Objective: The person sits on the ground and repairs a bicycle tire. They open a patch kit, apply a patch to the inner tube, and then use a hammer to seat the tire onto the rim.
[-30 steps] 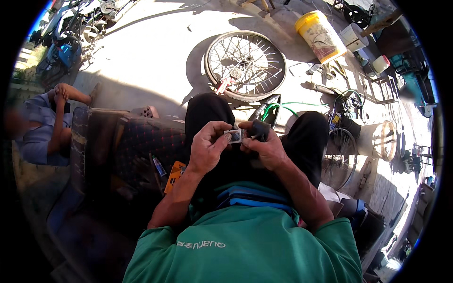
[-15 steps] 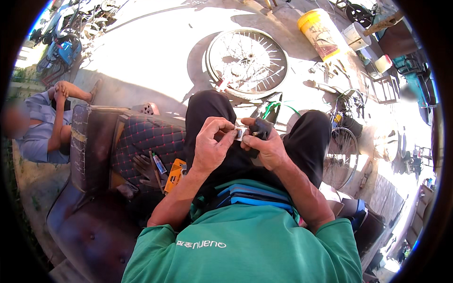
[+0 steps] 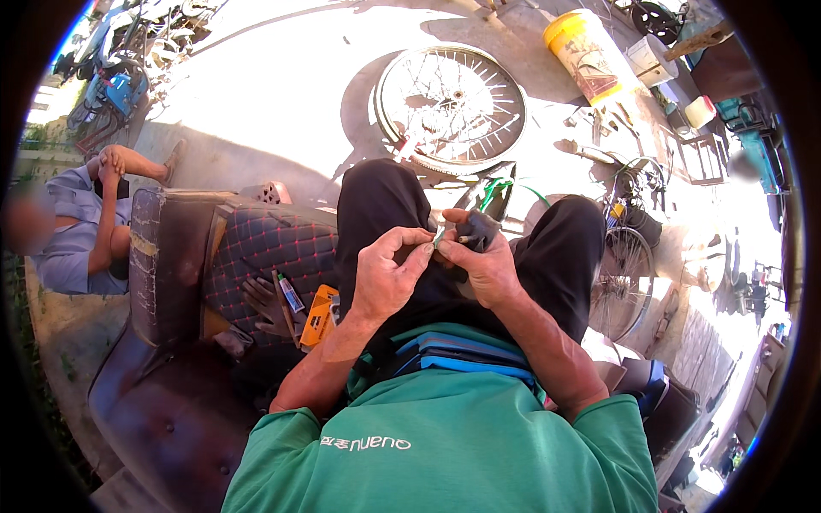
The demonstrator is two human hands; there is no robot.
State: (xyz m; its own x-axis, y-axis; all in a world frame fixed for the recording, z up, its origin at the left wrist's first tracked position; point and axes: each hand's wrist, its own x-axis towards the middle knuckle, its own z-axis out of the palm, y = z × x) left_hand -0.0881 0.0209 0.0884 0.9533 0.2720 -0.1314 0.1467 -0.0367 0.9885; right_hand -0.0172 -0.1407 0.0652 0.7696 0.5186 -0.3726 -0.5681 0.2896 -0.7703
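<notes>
My left hand (image 3: pixel 392 272) is closed in a pinch above my lap, thumb and forefinger on a small pale-green sliver (image 3: pixel 439 234). Its kind is too small to make out. My right hand (image 3: pixel 489 272) is closed around a dark rubbery piece (image 3: pixel 479 227) with a short brass-coloured stub sticking out. The right thumb and fingertips meet the left ones at the sliver. Left of my thigh, on the quilted seat (image 3: pixel 269 248), lie a dark glove (image 3: pixel 263 306), a glue-like tube (image 3: pixel 291 292), a thin stick (image 3: pixel 286 309) and an orange box (image 3: pixel 319 316).
A spoked wheel (image 3: pixel 453 103) lies on the floor ahead, near a green strap (image 3: pixel 496 195). A yellow bucket (image 3: pixel 586 56) lies tipped at the far right. Another wheel (image 3: pixel 624 282) stands right of my knee. A seated person (image 3: pixel 81 222) is at the left.
My fingertips have drawn closer together. The white and silvery piece between them earlier now shows only as a thin greenish sliver. The view has shifted slightly.
</notes>
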